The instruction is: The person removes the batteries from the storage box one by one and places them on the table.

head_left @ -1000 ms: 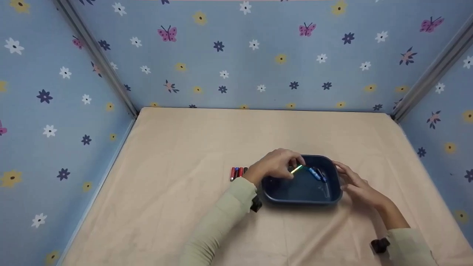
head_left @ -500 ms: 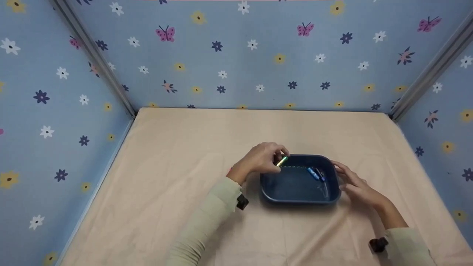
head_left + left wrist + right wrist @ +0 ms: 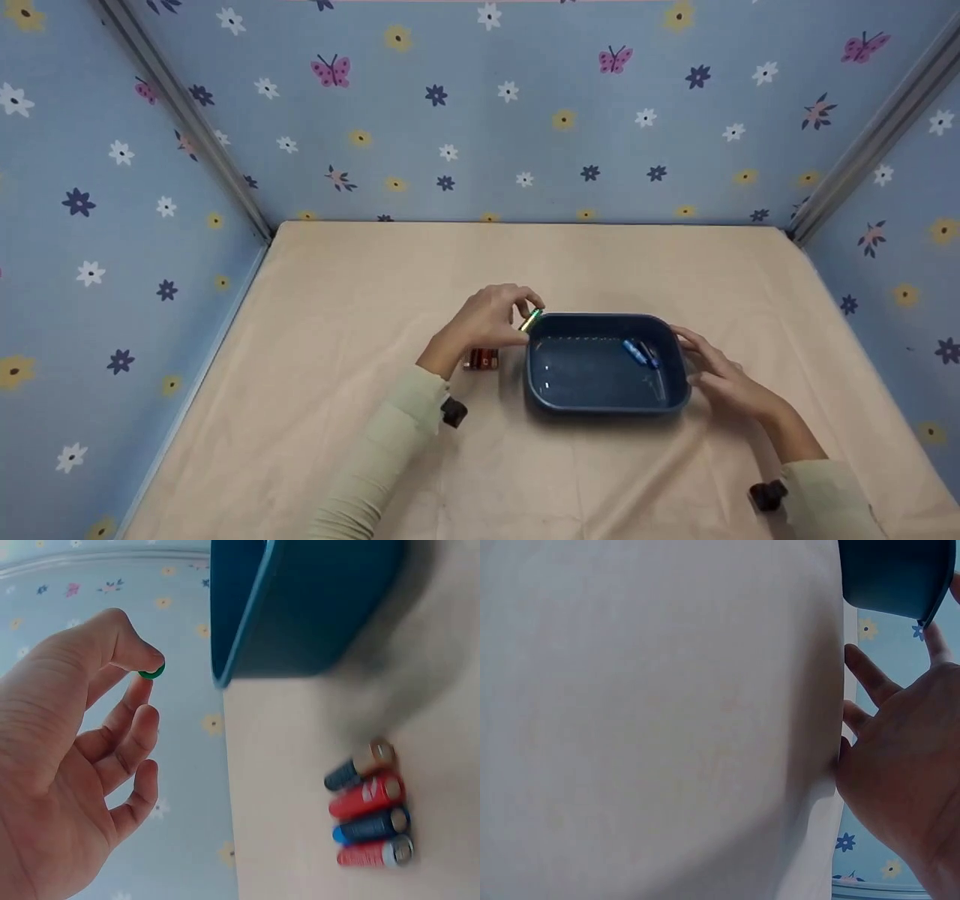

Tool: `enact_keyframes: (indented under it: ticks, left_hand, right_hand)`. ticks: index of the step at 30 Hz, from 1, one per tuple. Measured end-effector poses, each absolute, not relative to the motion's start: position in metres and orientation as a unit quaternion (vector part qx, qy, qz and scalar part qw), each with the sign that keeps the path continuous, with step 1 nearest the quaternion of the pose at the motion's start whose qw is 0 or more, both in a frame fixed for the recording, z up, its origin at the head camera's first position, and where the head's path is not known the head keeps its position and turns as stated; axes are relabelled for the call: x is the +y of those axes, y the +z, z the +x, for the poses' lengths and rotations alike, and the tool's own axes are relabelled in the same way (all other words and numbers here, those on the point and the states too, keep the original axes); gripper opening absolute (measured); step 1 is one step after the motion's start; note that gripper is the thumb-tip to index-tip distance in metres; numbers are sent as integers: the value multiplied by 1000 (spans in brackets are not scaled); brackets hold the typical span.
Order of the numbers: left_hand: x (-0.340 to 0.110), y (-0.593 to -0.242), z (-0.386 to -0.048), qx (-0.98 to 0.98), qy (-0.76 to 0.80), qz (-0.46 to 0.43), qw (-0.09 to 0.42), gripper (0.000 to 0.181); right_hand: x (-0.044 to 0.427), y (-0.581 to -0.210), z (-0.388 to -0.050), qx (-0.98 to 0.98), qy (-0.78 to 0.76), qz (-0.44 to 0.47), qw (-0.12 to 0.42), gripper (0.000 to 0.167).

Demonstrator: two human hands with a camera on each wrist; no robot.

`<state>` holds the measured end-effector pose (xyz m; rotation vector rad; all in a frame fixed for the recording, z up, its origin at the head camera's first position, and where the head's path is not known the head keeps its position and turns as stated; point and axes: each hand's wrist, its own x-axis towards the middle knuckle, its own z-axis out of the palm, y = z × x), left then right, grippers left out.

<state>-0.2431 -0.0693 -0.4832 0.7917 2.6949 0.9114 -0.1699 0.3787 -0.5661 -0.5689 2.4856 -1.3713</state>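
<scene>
My left hand (image 3: 487,319) pinches a shiny green-gold battery (image 3: 531,320) between thumb and fingertips, just off the upper left corner of a dark blue bin (image 3: 607,409). In the left wrist view only the green end (image 3: 152,672) of it shows. Below the left hand, several batteries (image 3: 481,359) lie side by side on the cloth; red and dark blue ones (image 3: 367,795) show in the left wrist view. My right hand (image 3: 731,382) rests with spread fingers against the bin's right side. Inside the bin, blue batteries (image 3: 635,352) lie at the right.
A beige cloth (image 3: 360,300) covers the table, with creases near the front. Blue flowered panels (image 3: 525,112) stand behind and at both sides, with grey metal poles at the corners.
My left hand has moved left with the green-gold battery, from over the bin's inside to its left corner. The row of batteries shows below the hand. The right hand has stayed at the bin.
</scene>
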Motion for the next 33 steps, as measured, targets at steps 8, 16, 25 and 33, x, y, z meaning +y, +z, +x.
enact_keyframes:
  ticks: [8, 16, 25, 33]
  left_hand:
    - [-106, -492, -245, 916, 307, 245, 85, 49]
    - [-131, -502, -237, 923, 306, 210, 100, 47]
    - [-144, -511, -224, 927, 308, 195, 88, 49]
    - [-152, -524, -216, 921, 346, 168, 60, 51]
  right_hand:
    - [380, -568, -169, 852, -470, -196, 121, 85]
    - [380, -567, -170, 843, -480, -205, 129, 83]
    - [380, -566, -171, 852, -468, -197, 128, 82]
    - [378, -565, -171, 844, -482, -196, 134, 83]
